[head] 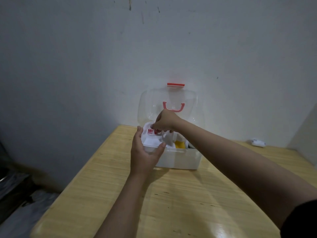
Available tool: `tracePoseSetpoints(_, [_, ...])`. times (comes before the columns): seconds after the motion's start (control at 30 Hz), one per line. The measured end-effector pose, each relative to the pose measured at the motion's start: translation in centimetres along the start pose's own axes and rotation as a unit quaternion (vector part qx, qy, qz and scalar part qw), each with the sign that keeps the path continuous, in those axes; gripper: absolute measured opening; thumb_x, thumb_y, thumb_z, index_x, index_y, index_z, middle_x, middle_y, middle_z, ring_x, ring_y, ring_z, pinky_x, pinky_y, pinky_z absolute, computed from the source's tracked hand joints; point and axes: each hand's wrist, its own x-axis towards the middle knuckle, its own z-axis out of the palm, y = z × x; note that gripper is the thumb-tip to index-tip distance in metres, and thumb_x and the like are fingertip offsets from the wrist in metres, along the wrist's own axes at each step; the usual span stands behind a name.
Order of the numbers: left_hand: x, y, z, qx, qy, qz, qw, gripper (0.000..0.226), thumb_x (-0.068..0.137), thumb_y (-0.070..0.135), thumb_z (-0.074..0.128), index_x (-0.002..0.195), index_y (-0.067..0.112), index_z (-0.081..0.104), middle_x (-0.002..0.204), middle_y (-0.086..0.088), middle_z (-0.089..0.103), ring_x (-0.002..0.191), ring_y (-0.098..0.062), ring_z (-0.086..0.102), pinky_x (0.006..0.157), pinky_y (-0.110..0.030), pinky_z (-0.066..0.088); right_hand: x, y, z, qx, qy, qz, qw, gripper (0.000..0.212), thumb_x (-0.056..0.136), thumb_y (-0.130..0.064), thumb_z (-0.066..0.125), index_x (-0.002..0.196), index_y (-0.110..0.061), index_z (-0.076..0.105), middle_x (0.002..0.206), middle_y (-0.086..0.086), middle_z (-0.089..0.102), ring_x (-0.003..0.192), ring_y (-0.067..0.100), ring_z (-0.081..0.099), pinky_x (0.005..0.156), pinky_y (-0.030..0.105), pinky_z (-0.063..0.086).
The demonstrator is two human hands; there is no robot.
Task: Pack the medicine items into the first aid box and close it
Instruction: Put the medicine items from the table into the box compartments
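Note:
A white first aid box (180, 160) stands open at the back of the wooden table, its clear lid (188, 103) with a pink handle (173, 106) leaning against the wall. A white inner tray (151, 143) sits over the box's left half. My left hand (145, 152) grips the tray's front left corner, thumb on its rim. My right hand (164, 121) reaches over the tray and pinches a small red-and-white medicine item (153, 131) in its back part. A yellow item (180, 144) lies in the box to the right of the tray.
A small white roll-like object (257, 143) lies at the table's back right, near the wall. The wooden table (171, 194) stretches toward me in front of the box. The table's left edge drops to a dark floor.

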Motion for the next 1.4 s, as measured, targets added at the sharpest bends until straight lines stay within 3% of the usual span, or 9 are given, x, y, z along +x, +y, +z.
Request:
tracePoseSetpoints(0.17, [0.0, 0.0, 0.0, 0.001, -0.002, -0.004, 1.0, 0.098, 0.062, 0.065, 0.068, 0.142, 0.025, 0.029, 0.149, 0.003, 0.035, 0.134, -0.019, 0.038, 0.098, -0.048, 0.048, 0.0, -0.1, 0.7, 0.009, 0.029, -0.017, 0.999, 0.026, 0.084, -0.023, 0.067, 0.094, 0.001, 0.071, 0.093, 0.016, 0.071, 0.063, 0.015, 0.056, 0.05, 0.019, 0.043])
tracePoseSetpoints(0.4, [0.1, 0.0, 0.0, -0.006, -0.005, -0.006, 1.0, 0.099, 0.063, 0.062, 0.07, 0.144, 0.022, 0.029, 0.151, 0.003, 0.033, 0.135, -0.018, 0.036, 0.101, -0.046, 0.045, 0.3, -0.7, 2.0, 0.006, 0.037, -0.034, 0.999, 0.021, 0.082, -0.02, 0.069, 0.088, 0.0, 0.072, 0.087, 0.015, 0.072, 0.082, 0.025, 0.069, 0.071, 0.028, 0.054])
tracePoseSetpoints(0.6, [0.0, 0.1, -0.1, -0.001, 0.003, -0.006, 1.0, 0.094, 0.067, 0.05, 0.075, 0.144, 0.019, 0.03, 0.152, 0.002, 0.032, 0.136, -0.017, 0.035, 0.104, -0.044, 0.043, -2.3, -0.2, -1.3, 0.039, 0.067, -0.055, 0.995, 0.021, 0.084, -0.019, 0.069, 0.093, -0.001, 0.072, 0.093, 0.009, 0.072, 0.075, 0.016, 0.064, 0.062, 0.019, 0.046])
tracePoseSetpoints(0.77, [0.1, 0.1, -0.1, -0.002, 0.014, -0.004, 1.0, 0.082, 0.067, 0.047, 0.076, 0.137, 0.024, 0.038, 0.151, 0.002, 0.034, 0.134, -0.017, 0.037, 0.104, -0.044, 0.044, -7.8, 2.3, -5.8, 0.106, 0.108, -0.031, 0.988, 0.018, 0.085, -0.018, 0.069, 0.092, -0.002, 0.07, 0.069, -0.001, 0.061, 0.053, 0.004, 0.051, 0.035, 0.006, 0.033])
tracePoseSetpoints(0.87, [-0.2, 0.3, 0.0, -0.034, 0.015, -0.037, 0.999, 0.077, 0.068, 0.042, 0.078, 0.133, 0.032, 0.038, 0.149, 0.006, 0.037, 0.13, -0.017, 0.042, 0.101, -0.042, 0.046, -12.2, 5.5, -8.2, 0.101, 0.141, -0.022, 0.985, 0.013, 0.084, -0.021, 0.069, 0.086, -0.008, 0.071, 0.066, -0.001, 0.064, 0.052, 0.006, 0.05, 0.044, 0.014, 0.038])
tracePoseSetpoints(0.97, [-0.5, 1.1, -0.1, -0.051, -0.007, -0.077, 0.996, 0.077, 0.07, 0.041, 0.077, 0.133, 0.034, 0.033, 0.137, 0.001, 0.045, 0.114, -0.018, 0.051, 0.082, -0.032, 0.055, -16.5, 10.7, -9.3, 0.048, 0.139, 0.002, 0.989, 0.012, 0.081, -0.026, 0.072, 0.083, -0.014, 0.074, 0.071, 0.003, 0.07, 0.057, 0.009, 0.056, 0.053, 0.023, 0.044])
tracePoseSetpoints(1.17, [-0.6, 2.3, -0.9, 0.001, -0.033, -0.069, 0.997, 0.079, 0.074, 0.037, 0.076, 0.136, 0.02, 0.031, 0.139, -0.006, 0.043, 0.119, -0.02, 0.047, 0.081, -0.025, 0.045, -22.2, 20.2, -7.4, -0.14, -0.014, 0.097, 0.985, 0.038, 0.078, -0.034, 0.073, 0.113, -0.023, 0.064, 0.111, -0.003, 0.066, 0.092, 0.008, 0.06, 0.084, 0.029, 0.053])
tracePoseSetpoints(1.27, [-1.6, 2.9, -0.9, -0.003, -0.038, -0.07, 0.997, 0.078, 0.075, 0.034, 0.075, 0.137, 0.017, 0.03, 0.138, -0.006, 0.043, 0.115, -0.017, 0.047, 0.072, -0.017, 0.044, -23.7, 22.7, -5.7, -0.153, -0.008, 0.108, 0.982, 0.034, 0.083, -0.028, 0.067, 0.116, -0.025, 0.063, 0.117, -0.002, 0.064, 0.096, 0.01, 0.056, 0.081, 0.024, 0.048])
tracePoseSetpoints(1.4, [-2.6, 3.3, -1.0, -0.01, -0.044, -0.068, 0.997, 0.078, 0.075, 0.034, 0.075, 0.137, 0.018, 0.03, 0.138, -0.005, 0.043, 0.116, -0.02, 0.048, 0.079, -0.024, 0.046, -24.2, 24.1, -4.5, -0.14, 0.048, 0.086, 0.985, 0.02, 0.084, -0.029, 0.065, 0.105, -0.027, 0.067, 0.109, -0.002, 0.067, 0.091, 0.011, 0.058, 0.076, 0.026, 0.05])
